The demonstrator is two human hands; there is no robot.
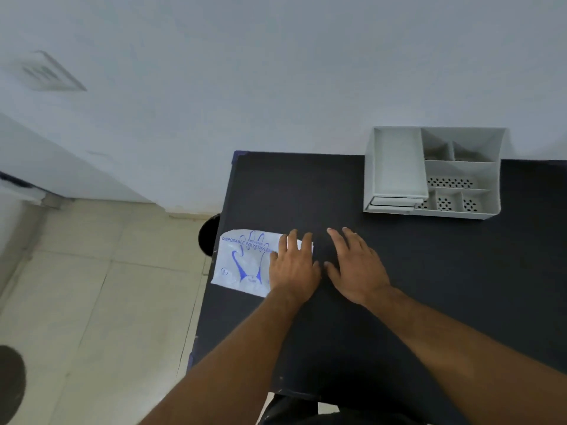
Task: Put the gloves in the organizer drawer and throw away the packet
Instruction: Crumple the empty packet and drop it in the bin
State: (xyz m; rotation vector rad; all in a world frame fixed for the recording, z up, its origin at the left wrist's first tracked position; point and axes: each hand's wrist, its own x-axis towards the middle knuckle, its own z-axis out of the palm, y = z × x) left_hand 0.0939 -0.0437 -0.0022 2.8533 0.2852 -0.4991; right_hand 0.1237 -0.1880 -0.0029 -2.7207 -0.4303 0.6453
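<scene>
A white packet of disposable gloves [245, 262] with a blue hand print lies flat at the left edge of the black table [429, 286]. My left hand [294, 268] rests palm down on the packet's right end, fingers spread. My right hand [356, 268] lies flat on the bare table just right of it, holding nothing. A grey desk organizer [435, 170] stands at the table's far right, against the wall; its small drawers [391, 204] at the lower left front look closed.
A dark round bin [210, 234] sits on the tiled floor just beyond the table's left edge, mostly hidden by it. A white wall runs behind the table. Another dark round object [10, 384] shows at the lower left.
</scene>
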